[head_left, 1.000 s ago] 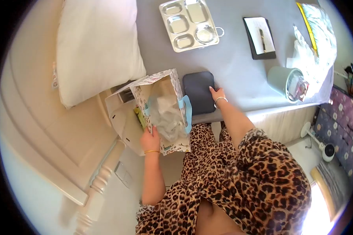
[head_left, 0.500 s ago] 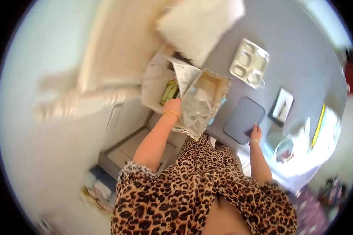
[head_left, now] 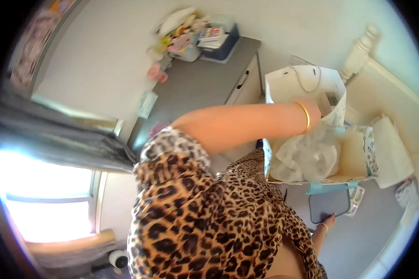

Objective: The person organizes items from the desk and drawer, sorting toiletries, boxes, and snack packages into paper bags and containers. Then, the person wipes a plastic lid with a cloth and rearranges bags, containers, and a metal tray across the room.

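My left hand (head_left: 313, 111), with a gold bangle, reaches between two open paper bags; its fingers are hidden. The patterned bag (head_left: 371, 151) with light blue handles holds crumpled clear plastic (head_left: 307, 158). Behind it, the white bag (head_left: 284, 86) has a small box (head_left: 325, 103) inside. Low at the right, my right hand (head_left: 329, 220), wearing a bracelet, grips the edge of a flat dark grey case (head_left: 328, 204) on the grey surface.
A metal compartment tray (head_left: 356, 201) lies beyond the case. The white pillow (head_left: 388, 153) is at the right. A grey cabinet top (head_left: 195, 79) bears a dark blue bin (head_left: 228, 46), soft toys and a pink item (head_left: 157, 73). A curtained window (head_left: 46, 186) is at the left.
The view has swung strongly leftward, bringing the cabinet and window into sight. My left hand stays by the bags' shared edge, my right hand at the case. The green item is no longer visible.
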A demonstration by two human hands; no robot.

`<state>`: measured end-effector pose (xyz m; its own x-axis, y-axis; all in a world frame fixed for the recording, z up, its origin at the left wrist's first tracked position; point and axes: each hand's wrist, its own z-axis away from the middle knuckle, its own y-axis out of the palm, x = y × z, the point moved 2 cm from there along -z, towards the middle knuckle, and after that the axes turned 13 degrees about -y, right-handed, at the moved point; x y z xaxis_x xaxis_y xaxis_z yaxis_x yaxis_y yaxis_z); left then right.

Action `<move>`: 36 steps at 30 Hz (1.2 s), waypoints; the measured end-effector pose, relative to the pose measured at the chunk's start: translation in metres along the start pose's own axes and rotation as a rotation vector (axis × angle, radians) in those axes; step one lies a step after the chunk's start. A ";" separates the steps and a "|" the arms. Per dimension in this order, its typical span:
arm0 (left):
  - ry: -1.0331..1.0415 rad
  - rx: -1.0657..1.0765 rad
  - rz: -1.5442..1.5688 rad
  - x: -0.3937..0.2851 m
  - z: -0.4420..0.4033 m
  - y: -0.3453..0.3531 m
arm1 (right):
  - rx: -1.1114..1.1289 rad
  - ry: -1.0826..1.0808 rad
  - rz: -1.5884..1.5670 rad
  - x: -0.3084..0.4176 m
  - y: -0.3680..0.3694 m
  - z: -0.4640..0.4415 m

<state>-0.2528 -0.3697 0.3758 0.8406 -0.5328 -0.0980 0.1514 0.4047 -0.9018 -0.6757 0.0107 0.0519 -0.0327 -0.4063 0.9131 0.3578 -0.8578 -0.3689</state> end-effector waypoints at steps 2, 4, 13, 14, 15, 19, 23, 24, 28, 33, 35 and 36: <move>-0.114 -0.071 0.052 0.035 0.051 -0.004 | 0.097 -0.106 0.039 0.006 0.013 -0.017; -0.206 -0.129 0.087 0.075 0.091 -0.008 | 0.216 -0.246 0.131 0.018 0.046 -0.036; -0.597 -0.177 0.236 0.220 0.218 0.008 | 0.496 -0.328 -0.254 0.203 0.206 0.104; -0.594 -0.171 0.227 0.223 0.251 -0.002 | 0.495 -0.320 -0.276 0.226 0.191 0.138; -0.614 -0.160 0.238 0.238 0.278 0.000 | 0.494 -0.312 -0.299 0.247 0.178 0.176; -0.657 -0.220 0.268 0.395 0.355 0.089 | 0.530 -0.127 -0.418 0.256 0.231 0.366; -0.717 -0.283 0.211 0.482 0.337 0.149 | 0.511 -0.184 -0.385 0.272 0.314 0.406; -0.744 -0.237 0.165 0.493 0.334 0.158 | 0.528 -0.170 -0.388 0.276 0.326 0.409; -0.798 -0.117 0.136 0.550 0.272 0.189 | 0.582 -0.097 -0.244 0.298 0.432 0.385; -0.849 -0.117 0.299 0.520 0.311 0.218 | 0.632 -0.086 -0.300 0.298 0.437 0.401; -0.815 -0.248 0.448 0.528 0.298 0.227 | 0.688 -0.072 -0.267 0.302 0.471 0.381; -0.843 -0.262 0.504 0.528 0.294 0.229 | 0.726 -0.054 -0.262 0.309 0.489 0.378</move>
<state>0.3781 -0.3397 0.2412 0.8834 0.3932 -0.2550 -0.3556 0.2078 -0.9113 -0.1585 -0.4153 0.2188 -0.1622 -0.1867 0.9689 0.8674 -0.4951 0.0498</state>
